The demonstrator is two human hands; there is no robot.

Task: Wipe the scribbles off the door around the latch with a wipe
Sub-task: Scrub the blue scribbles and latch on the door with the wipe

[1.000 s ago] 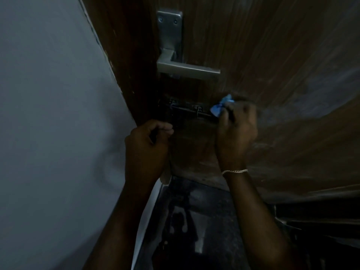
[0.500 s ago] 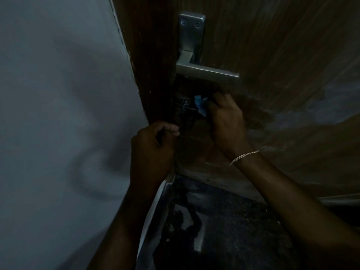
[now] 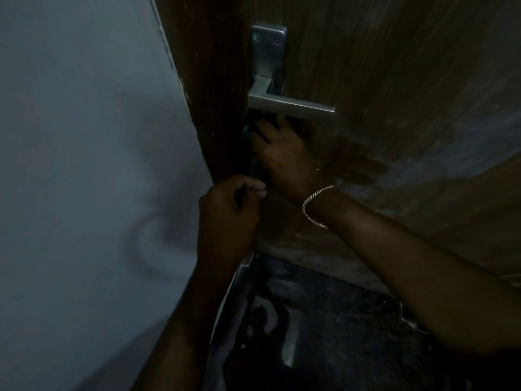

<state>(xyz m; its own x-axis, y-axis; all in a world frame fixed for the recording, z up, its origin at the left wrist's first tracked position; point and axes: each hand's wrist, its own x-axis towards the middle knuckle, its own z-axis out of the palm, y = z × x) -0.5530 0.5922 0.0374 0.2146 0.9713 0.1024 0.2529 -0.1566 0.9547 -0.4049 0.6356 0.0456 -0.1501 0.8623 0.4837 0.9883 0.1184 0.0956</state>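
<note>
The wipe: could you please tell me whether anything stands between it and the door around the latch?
Nothing visible does. The right hand holds the wipe against the door near its edge, just under the lever handle, which may crowd upward strokes. The latch is hidden behind that hand.

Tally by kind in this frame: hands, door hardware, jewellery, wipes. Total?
2 hands: left hand, right hand
1 lever door handle
1 bracelet, on the right wrist
1 wipe, a blue sliver at the right fingertips
0 latches in view; likely behind the right hand
Total: 5
</note>
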